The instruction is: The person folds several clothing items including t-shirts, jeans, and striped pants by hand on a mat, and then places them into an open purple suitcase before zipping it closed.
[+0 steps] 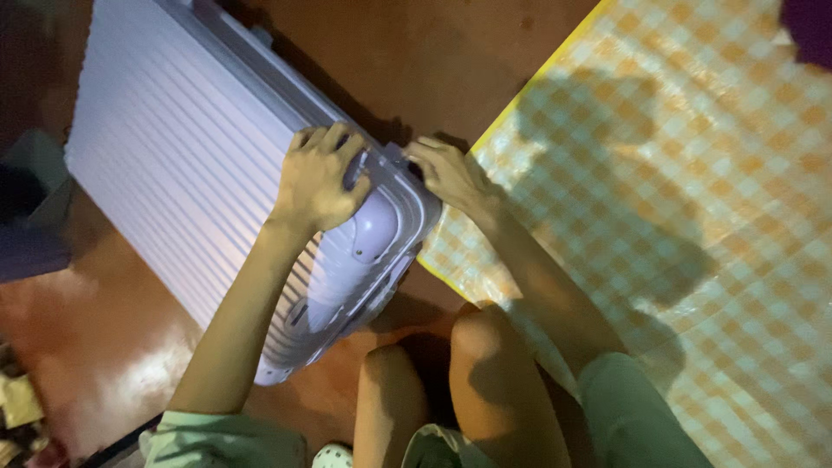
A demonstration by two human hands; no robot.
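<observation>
the suitcase [191, 165] lies flat on the floor [113, 347], its long axis running from under the hands up and left; left hand [318, 178] curled over its corner, right hand [446, 172] seemingly pinching the edge beside it; fingers could slip or get nipped at the seam.

Glossy ribbed plastic suitcase [191, 165]

Domestic interior, most likely a home — a polished reddish-brown floor [113, 347] lit by a single warm light, a yellow-and-white checked plastic mat [693, 217] spread over it, and a ribbed lilac hard-shell suitcase [173, 147] lying flat at floor level.
</observation>
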